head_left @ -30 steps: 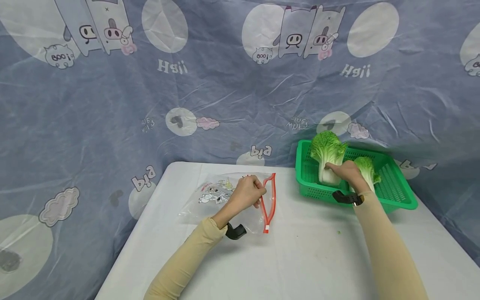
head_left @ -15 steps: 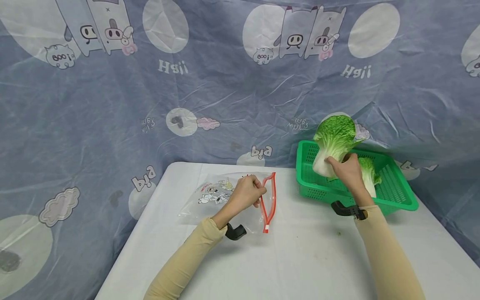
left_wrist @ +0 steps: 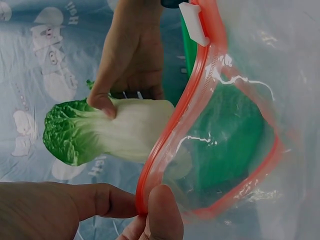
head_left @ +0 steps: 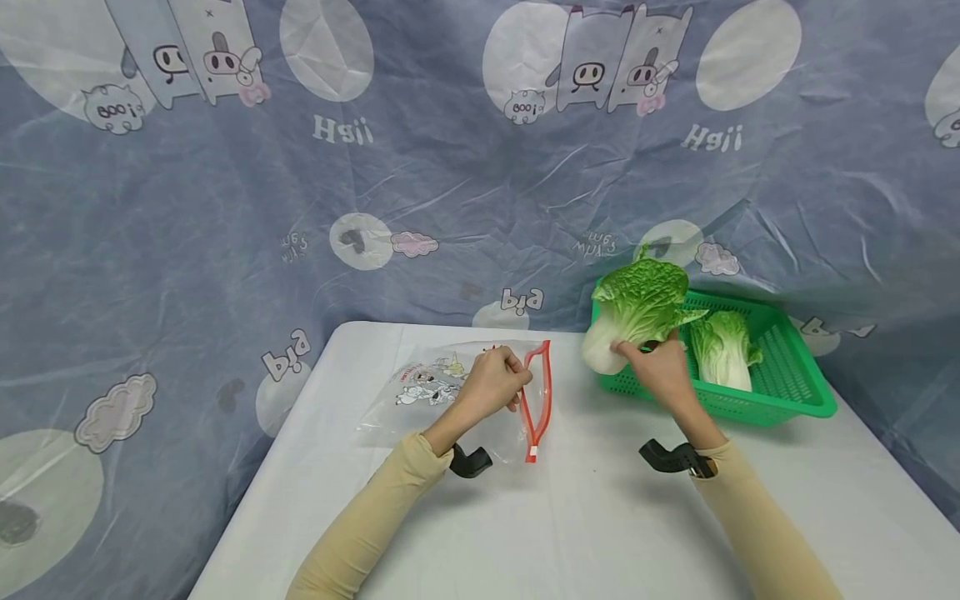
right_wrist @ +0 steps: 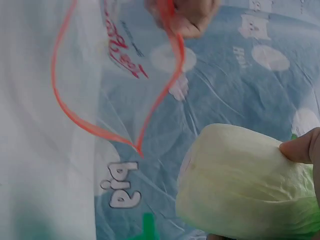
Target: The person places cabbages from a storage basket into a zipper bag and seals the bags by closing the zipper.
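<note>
My left hand point(head_left: 491, 385) pinches the red zip edge of a clear printed zip bag point(head_left: 427, 392) lying on the table. The left wrist view shows thumb and finger on that red rim point(left_wrist: 165, 145), with the mouth gaping. My right hand point(head_left: 663, 371) grips a Chinese cabbage point(head_left: 637, 300) around its middle and holds it above the left end of the green basket point(head_left: 795, 408). Its white base point(right_wrist: 235, 175) points left, toward the bag mouth, and its green leaves point up and right. A second Chinese cabbage point(head_left: 723, 354) lies in the basket.
The basket stands at the back right of the white table point(head_left: 585, 533). Behind the table hangs a grey-blue printed cloth point(head_left: 450, 167). A black wrist mount sits on each forearm, the left one point(head_left: 471, 462) close to the bag.
My right hand has lifted the Chinese cabbage out of the basket and carried it left, tilting its base toward the bag. The left hand has stayed on the bag's edge.
</note>
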The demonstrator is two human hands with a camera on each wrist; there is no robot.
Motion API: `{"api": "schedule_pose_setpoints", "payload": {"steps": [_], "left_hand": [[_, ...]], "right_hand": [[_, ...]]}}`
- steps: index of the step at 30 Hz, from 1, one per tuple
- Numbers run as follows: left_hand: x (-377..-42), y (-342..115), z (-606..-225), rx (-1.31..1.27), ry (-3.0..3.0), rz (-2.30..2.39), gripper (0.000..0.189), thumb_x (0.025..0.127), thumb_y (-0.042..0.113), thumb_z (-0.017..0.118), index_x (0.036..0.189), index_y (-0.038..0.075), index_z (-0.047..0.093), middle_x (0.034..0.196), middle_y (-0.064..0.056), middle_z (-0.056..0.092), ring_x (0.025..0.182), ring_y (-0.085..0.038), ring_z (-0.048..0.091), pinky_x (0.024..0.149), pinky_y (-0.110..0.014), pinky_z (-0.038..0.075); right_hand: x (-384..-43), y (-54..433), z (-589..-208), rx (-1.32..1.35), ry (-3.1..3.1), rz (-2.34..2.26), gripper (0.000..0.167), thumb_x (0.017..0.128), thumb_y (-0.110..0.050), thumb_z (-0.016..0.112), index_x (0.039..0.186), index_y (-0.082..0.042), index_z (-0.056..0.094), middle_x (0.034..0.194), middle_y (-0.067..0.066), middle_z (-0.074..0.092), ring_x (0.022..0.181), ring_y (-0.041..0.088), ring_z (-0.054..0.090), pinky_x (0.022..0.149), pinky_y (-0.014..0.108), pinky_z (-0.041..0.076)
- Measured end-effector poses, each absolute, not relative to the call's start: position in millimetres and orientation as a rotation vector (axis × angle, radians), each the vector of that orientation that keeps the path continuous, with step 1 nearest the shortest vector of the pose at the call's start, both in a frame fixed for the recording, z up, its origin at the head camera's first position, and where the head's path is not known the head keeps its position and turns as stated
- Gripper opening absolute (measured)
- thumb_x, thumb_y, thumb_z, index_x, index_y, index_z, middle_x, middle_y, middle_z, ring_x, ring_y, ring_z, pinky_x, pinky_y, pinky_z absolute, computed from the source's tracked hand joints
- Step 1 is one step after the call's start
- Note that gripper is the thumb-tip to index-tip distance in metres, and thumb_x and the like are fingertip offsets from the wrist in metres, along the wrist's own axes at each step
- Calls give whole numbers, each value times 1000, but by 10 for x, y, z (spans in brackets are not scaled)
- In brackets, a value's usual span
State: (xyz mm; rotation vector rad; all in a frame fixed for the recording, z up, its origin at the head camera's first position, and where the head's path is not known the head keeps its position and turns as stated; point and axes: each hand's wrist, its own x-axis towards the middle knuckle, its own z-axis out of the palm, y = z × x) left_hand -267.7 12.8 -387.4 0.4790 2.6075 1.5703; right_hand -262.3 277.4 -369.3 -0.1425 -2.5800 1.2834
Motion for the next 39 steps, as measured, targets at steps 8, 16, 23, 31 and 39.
{"api": "schedule_pose_setpoints", "payload": {"steps": [8,16,23,31,39], "left_hand": [[-2677,133,-3881,480,2618,1568,6,90,11,57,85,7,58,61,-4,62,44,-15,62,45,-27,51],[-2646,157,-3860,491,2609,1610,5,91,7,55,88,5,57,65,-3,60,47,-17,63,45,-26,49],[-2633,196,-3874,493,2592,1651,4,90,4,53,90,3,57,70,-4,60,48,-14,63,47,-27,50],[-2607,234,-3877,529,2568,1648,4,91,5,53,91,3,57,73,-6,61,49,-14,63,48,-27,52],[-2574,248,-3866,545,2637,1634,4,92,9,60,88,6,59,74,-3,59,55,-11,58,51,-25,49]], "right_hand": [[-2568,2517,-4068,31,-2572,1365,77,86,-31,69,143,0,26,131,21,48,118,35,53,90,45,48],[-2504,2262,-4392,200,-2524,1562,61,86,-20,71,137,-4,40,130,16,53,121,32,54,97,42,50],[-2444,2226,-4542,358,-2642,1658,71,89,-24,69,146,-6,31,143,17,43,131,36,46,104,46,44],[-2425,2220,-4520,299,-2538,2008,68,96,-38,58,146,-2,29,144,19,44,124,17,52,98,29,49],[-2403,2227,-4653,535,-2399,2216,66,95,-15,59,146,3,23,141,25,39,111,1,57,92,26,52]]}}
